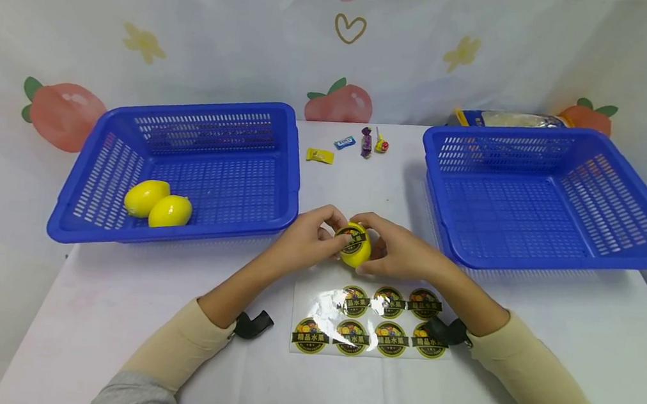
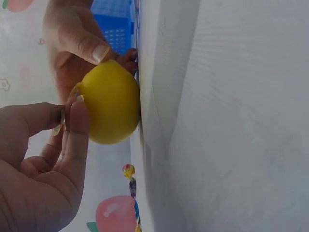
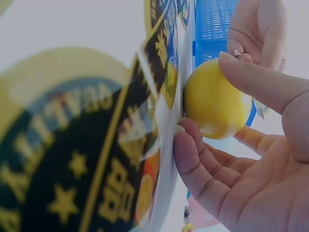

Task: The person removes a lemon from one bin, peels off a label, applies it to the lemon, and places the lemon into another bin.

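Note:
A yellow lemon (image 1: 357,260) stands on the table at the middle, just above a sheet of stickers (image 1: 315,294). My right hand (image 1: 406,251) grips it from the right, thumb on one side and fingers round the other in the right wrist view. A round black-and-gold sticker (image 1: 353,239) lies over the lemon's top. My left hand (image 1: 310,239) pinches this sticker between thumb and fingers at its left edge; in the left wrist view those fingertips (image 2: 77,113) are right against the lemon. Rows of the same round stickers remain on the clear sheet.
A blue basket (image 1: 291,180) at the left holds two lemons (image 1: 171,211). Another blue basket (image 1: 433,199) stands at the right, with a bag (image 1: 515,120) behind it. Between them at the back lie a lollipop (image 1: 382,145) and several wrapped candies (image 1: 320,156).

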Motion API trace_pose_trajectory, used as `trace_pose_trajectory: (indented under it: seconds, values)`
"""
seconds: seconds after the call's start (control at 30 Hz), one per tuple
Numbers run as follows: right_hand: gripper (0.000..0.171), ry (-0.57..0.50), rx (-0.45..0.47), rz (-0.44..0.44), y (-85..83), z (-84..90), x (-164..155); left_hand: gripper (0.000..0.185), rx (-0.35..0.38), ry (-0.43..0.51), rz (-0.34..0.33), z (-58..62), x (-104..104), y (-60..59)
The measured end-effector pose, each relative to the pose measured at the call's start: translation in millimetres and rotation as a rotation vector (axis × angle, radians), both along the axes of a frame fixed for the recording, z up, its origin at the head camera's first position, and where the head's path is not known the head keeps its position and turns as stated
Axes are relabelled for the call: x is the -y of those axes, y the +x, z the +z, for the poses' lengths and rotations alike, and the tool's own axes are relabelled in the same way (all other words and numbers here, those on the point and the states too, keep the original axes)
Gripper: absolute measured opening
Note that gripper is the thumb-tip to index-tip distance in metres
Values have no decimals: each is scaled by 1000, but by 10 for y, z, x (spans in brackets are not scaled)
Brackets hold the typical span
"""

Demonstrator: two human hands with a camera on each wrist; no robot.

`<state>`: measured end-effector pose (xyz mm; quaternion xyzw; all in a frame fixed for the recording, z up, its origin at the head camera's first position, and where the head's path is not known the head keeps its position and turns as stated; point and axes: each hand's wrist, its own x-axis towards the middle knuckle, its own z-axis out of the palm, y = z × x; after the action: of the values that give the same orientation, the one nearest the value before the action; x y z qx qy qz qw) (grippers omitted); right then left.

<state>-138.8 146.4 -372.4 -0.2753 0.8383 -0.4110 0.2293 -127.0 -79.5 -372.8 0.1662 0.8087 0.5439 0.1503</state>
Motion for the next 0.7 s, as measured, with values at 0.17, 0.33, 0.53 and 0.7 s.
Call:
trace_pose_trajectory:
  seconds: [0.17,0.33,0.53,0.7]
  values:
    - [81,5,1,-1,-8,-14,4,17,27,9,9,-1,-10,-14]
    - [80,-8,2,-3,-9,-31,9,18,38,39,13,-32,-14,-39]
    - [77,-22,21,-8,6,-31,5,20,54,59,10,-75,-14,-62]
    - [78,-5,12,-8,8,-29,6,20,54,47,14,-81,-12,-59]
